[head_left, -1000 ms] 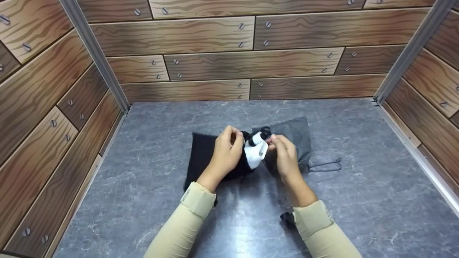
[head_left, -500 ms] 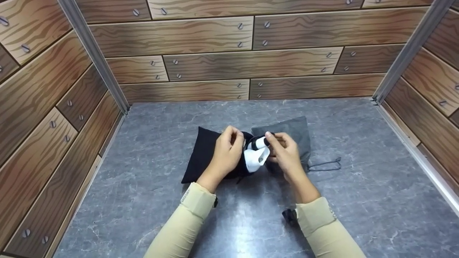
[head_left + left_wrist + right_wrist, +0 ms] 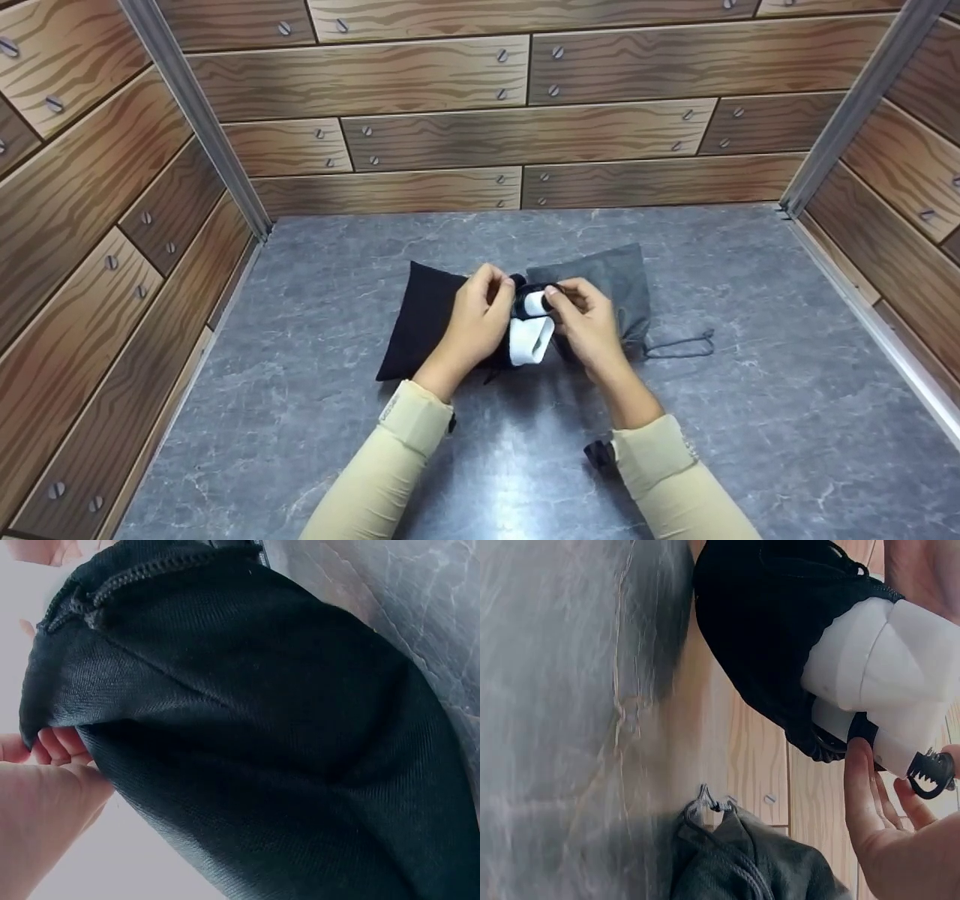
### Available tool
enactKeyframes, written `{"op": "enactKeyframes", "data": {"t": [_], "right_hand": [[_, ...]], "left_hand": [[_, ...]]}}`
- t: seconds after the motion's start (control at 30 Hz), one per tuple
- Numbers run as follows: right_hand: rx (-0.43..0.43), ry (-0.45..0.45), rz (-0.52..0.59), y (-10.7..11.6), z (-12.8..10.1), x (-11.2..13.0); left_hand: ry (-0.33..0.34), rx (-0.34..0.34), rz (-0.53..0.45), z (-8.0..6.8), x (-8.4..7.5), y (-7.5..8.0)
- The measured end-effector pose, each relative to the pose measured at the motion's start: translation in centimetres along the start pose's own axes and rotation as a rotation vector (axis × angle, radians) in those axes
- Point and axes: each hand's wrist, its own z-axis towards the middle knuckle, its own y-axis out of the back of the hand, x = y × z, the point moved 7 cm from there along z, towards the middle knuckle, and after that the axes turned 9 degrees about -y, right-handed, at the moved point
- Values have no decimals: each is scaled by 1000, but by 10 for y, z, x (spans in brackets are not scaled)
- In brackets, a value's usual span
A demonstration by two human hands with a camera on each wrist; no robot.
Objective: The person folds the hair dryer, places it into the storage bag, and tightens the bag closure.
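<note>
A: Looking down from the head camera, what do the hands have?

B: The left hand (image 3: 474, 319) is curled around the mouth of a black drawstring pouch (image 3: 424, 319) that lies on a grey marble-patterned table (image 3: 300, 420). The left wrist view shows its fingertips (image 3: 58, 744) tucked under the pouch's edge.

A: And the other hand?

B: The right hand (image 3: 586, 324) pinches the pouch's black cord (image 3: 930, 771) at the opening, thumb and fingers bent around it. A white plastic object (image 3: 531, 337) sticks out of the pouch mouth, between the two hands.

A: Where exactly is the pouch?

B: Near the middle of the table, its closed end pointing left, its open end lifted slightly in the hands.

A: Anything else nearby?

B: A grey drawstring pouch (image 3: 611, 281) lies just behind the right hand, its cord (image 3: 681, 346) trailing right on the table. Wood-patterned walls (image 3: 525, 127) enclose the table on three sides.
</note>
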Motion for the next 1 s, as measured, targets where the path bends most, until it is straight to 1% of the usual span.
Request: {"op": "enactKeyframes", "data": {"t": [0.23,0.33,0.4,0.53,0.67,0.77,0.93,1.0], "right_hand": [[44,-3,44,-6,0,-2],[78,2,94,-6,1,-1],[103,-22,139,-7,1,-3],[201,-118,271,-9,1,-8],[319,-179,351,-13,-1,-10],[355,-184,352,-14,-2,-10],[338,-199,319,-11,-1,-10],[343,-200,294,-10,-2,-11]], "left_hand": [[0,83,8,-2,-1,-7],[-3,92,-1,-1,-2,-7],[-6,89,-9,-2,-2,-6],[-10,81,-28,-3,-3,-7],[-17,81,-53,-3,-3,-7],[-23,78,-64,-3,-4,-7],[-20,72,-74,-4,-3,-7],[-16,78,-83,-4,-2,-7]]}}
